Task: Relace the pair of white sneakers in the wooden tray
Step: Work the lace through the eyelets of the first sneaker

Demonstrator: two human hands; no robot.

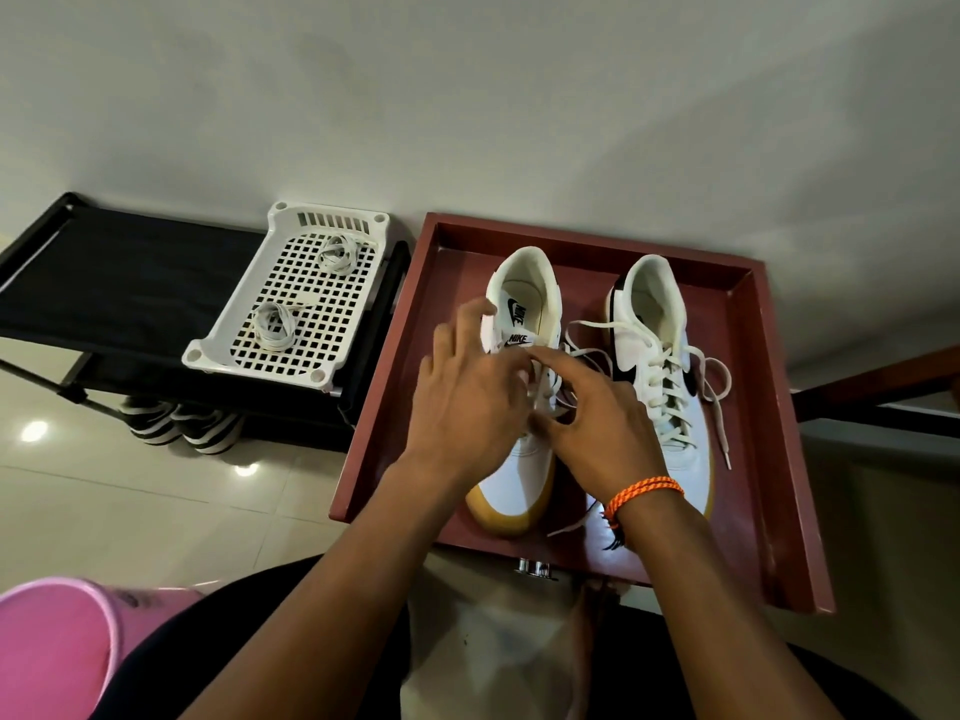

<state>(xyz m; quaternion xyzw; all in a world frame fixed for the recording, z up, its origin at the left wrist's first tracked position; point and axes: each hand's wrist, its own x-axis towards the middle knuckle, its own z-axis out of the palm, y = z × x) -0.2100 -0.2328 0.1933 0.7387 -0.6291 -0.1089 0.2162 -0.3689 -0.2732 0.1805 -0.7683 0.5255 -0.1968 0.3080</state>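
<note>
Two white sneakers with tan toe soles stand side by side in a reddish wooden tray [769,407]. The left sneaker [524,288] lies under both hands. My left hand [467,402] rests over its lacing area with fingers spread toward the tongue. My right hand [592,418], with an orange cord bracelet on the wrist, pinches a cream lace at the eyelets of that shoe. The right sneaker [660,366] is laced, its loose lace ends [719,402] trailing onto the tray floor.
A white perforated plastic basket [260,350] with two coiled spare laces [272,327] sits on a black rack [104,283] to the left. Striped shoes [182,423] stand under the rack. A pink bucket [47,646] is at bottom left. The wall is just behind the tray.
</note>
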